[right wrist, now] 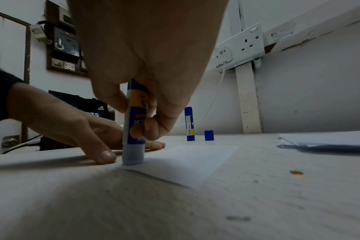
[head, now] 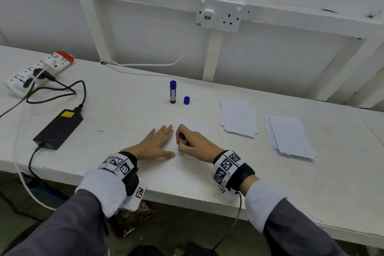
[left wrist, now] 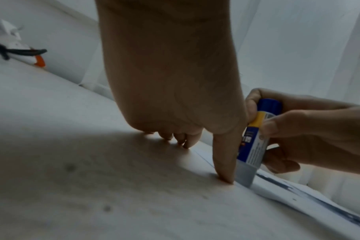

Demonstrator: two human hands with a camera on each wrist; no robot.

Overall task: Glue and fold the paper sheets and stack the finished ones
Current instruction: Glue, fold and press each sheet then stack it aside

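Right hand: the right hand (head: 194, 144) is curling its fingers round the glue stick (right wrist: 134, 129), holding it upright, tip pressing the near left corner of the paper sheet (right wrist: 187, 160).
Left hand: the left hand (head: 155, 144) is lying flat, fingers straight, holding nothing, thumb pinning the sheet's left edge.
Doing it well: probably keeping the stick upright and stroking away from the thumb.
Around: a second glue stick (head: 172, 92) and loose cap (head: 186, 100) are standing far; two paper stacks (head: 239, 117) are lying right, none obstructing.

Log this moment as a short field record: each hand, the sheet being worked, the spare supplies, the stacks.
right hand: grips a glue stick, tip down on the paper sheet
left hand: flat, fingers pressing the table beside the sheet's edge
spare glue stick: upright, capped
loose cap: beside it
paper stacks: near stack, far stack, on the right
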